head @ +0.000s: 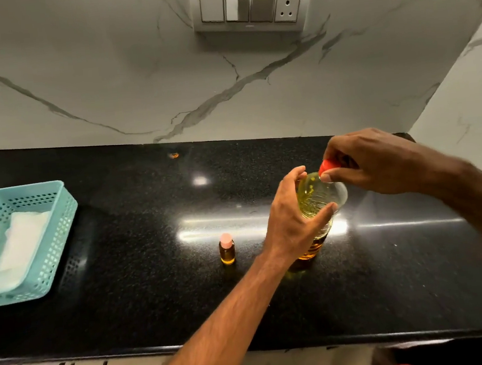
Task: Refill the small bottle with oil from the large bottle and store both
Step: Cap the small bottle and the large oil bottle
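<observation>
Head view of a black speckled counter (144,296) set against a white marble wall (104,86). 2 bare hands work on 1 large bottle (314,201), a clear plastic bottle of yellow oil standing on the counter right of centre, its base touching the surface and its upper part leaning slightly toward the right.

Left hand (293,221): fingers and thumb curled round the shoulder of the large bottle, gripping it from the left side; the thumb tip lies on the near face of the bottle.

Right hand (371,162): fingers and thumb curled round the red cap (326,167) at the top of the large bottle, pinching it. Whether the cap is screwed down or loose cannot be told.

Small bottle (227,250): upright on the counter, to the left of the large bottle and apart from it, touched by neither hand. It holds amber oil and carries a pale pink cap (226,239).

Basket (57,231): pale blue, perforated plastic, at the left edge of the counter, well apart from both bottles. A white folded cloth (21,244) lies inside it.

Switch panel (251,6): mounted on the wall above the counter, with 3 switches and 1 socket.
</observation>
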### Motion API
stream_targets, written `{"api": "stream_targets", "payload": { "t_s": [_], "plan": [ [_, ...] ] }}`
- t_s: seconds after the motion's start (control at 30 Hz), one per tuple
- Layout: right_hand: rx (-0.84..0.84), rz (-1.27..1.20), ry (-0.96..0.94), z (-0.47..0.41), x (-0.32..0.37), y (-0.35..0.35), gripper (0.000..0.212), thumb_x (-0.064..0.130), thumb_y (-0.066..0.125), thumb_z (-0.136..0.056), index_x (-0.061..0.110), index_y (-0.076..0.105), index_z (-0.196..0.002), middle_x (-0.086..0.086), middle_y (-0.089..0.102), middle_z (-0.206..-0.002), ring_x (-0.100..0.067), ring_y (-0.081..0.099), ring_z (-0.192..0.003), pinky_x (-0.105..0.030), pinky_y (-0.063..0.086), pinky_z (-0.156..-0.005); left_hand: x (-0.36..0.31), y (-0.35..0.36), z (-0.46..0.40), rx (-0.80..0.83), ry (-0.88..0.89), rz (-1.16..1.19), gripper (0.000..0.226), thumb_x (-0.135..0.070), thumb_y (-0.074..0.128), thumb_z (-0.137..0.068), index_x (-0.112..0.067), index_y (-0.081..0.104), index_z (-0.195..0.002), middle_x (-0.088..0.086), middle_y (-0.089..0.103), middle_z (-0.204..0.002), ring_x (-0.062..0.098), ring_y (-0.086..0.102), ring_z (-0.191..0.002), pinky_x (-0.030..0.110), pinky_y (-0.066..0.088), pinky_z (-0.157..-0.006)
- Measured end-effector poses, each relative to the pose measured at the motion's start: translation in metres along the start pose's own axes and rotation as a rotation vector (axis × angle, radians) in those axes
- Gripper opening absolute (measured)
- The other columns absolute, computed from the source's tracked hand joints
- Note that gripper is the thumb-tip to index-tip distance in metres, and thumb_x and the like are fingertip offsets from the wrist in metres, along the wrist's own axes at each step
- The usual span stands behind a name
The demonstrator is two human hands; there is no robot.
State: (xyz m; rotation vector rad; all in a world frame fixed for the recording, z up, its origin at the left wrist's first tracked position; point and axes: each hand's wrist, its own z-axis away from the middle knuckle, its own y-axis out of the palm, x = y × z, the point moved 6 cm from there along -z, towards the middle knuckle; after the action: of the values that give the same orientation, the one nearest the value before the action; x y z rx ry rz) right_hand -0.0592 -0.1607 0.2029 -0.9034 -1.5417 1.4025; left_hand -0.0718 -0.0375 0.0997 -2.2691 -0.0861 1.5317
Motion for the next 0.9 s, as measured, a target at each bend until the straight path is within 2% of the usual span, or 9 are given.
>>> {"api": "stream_targets", "payload": {
  "t_s": [0.13,0.27,0.37,0.47,0.53,0.6,0.7,0.77,0.9],
  "plan": [
    [-0.028,-0.071,0.040,0.003,0.001,0.003,0.034,0.040,0.066,-0.083,0.013,0.063,-0.105,-0.001,0.065,-0.087,-0.010,0.059,-0.073,-0.022,0.050,-0.065,0.001,0.001,0.002,-0.009,-0.001,0.017,0.081,-0.037,0.074,-0.081,-0.012,0.031,-0.144,0.008,0.047,-0.140,0.013,0.048,-0.125,0.029,0.044,-0.105],
    [-0.106,-0.100,0.060,0.009,-0.001,0.005,0.055,0.055,0.055,-0.077,0.014,0.062,-0.112,-0.002,0.065,-0.095,-0.011,0.058,-0.077,-0.018,0.046,-0.063,-0.001,0.000,0.004,0.006,-0.023,0.037,0.083,-0.036,0.073,-0.082,-0.012,0.028,-0.147,0.008,0.044,-0.144,0.014,0.046,-0.129,0.030,0.043,-0.106],
    [-0.353,-0.104,0.080,0.018,-0.002,-0.001,0.060,0.065,0.051,-0.086,0.020,0.057,-0.124,0.006,0.054,-0.097,-0.011,0.054,-0.077,-0.017,0.042,-0.059,0.000,-0.011,0.011,-0.028,-0.048,0.055,0.078,-0.038,0.068,-0.085,-0.016,0.028,-0.148,0.005,0.041,-0.148,0.008,0.041,-0.132,0.021,0.039,-0.106],
    [-0.606,-0.393,0.166,0.034,-0.006,-0.004,0.035,0.068,0.051,-0.087,0.037,0.057,-0.100,0.004,0.059,-0.094,-0.018,0.060,-0.079,-0.034,0.054,-0.068,0.005,-0.034,0.019,-0.112,-0.069,0.097,0.048,-0.037,0.055,-0.095,-0.018,0.046,-0.138,0.001,0.052,-0.141,0.004,0.047,-0.126,0.020,0.043,-0.102],
    [-0.552,-0.472,0.126,0.030,0.014,0.009,0.031,0.067,0.051,-0.088,0.037,0.053,-0.082,0.007,0.062,-0.087,-0.020,0.063,-0.077,-0.044,0.053,-0.069,0.010,-0.053,0.030,-0.179,-0.114,0.147,0.036,-0.038,0.045,-0.099,-0.017,0.060,-0.125,0.002,0.066,-0.123,0.005,0.061,-0.108,0.020,0.050,-0.090],
    [-0.556,-0.583,0.106,0.024,0.044,0.026,0.032,0.065,0.052,-0.088,0.036,0.059,-0.075,0.005,0.063,-0.079,-0.018,0.063,-0.072,-0.044,0.053,-0.066,0.017,-0.070,0.044,-0.240,-0.190,0.251,0.042,-0.044,0.037,-0.100,-0.017,0.066,-0.115,0.004,0.072,-0.106,0.010,0.068,-0.089,0.020,0.052,-0.077],
    [-0.626,-0.657,-0.025,0.008,0.124,0.031,0.029,0.047,0.061,-0.091,0.028,0.060,-0.070,0.009,0.061,-0.076,-0.005,0.060,-0.069,-0.017,0.047,-0.062,0.038,-0.103,0.072,-0.373,-0.302,0.346,0.049,-0.050,0.034,-0.098,-0.018,0.070,-0.108,0.001,0.074,-0.094,0.014,0.069,-0.077,0.020,0.051,-0.071],
    [-0.596,-0.759,-0.077,-0.011,0.158,0.039,0.022,0.031,0.067,-0.090,0.016,0.064,-0.074,0.007,0.064,-0.075,-0.004,0.061,-0.069,-0.009,0.046,-0.059,0.052,-0.129,0.090,-0.459,-0.345,0.356,0.039,-0.043,0.040,-0.099,-0.019,0.071,-0.102,-0.004,0.073,-0.084,0.010,0.067,-0.070,0.020,0.053,-0.068],
    [-0.439,-1.051,-0.088,-0.069,0.208,0.073,0.009,0.028,0.065,-0.087,0.020,0.067,-0.082,0.001,0.069,-0.072,-0.016,0.067,-0.067,-0.024,0.054,-0.056,0.088,-0.191,0.125,-0.591,-0.410,0.263,0.024,-0.028,0.051,-0.096,-0.018,0.073,-0.097,0.004,0.072,-0.077,0.014,0.064,-0.063,0.034,0.055,-0.066]
  ]
}}
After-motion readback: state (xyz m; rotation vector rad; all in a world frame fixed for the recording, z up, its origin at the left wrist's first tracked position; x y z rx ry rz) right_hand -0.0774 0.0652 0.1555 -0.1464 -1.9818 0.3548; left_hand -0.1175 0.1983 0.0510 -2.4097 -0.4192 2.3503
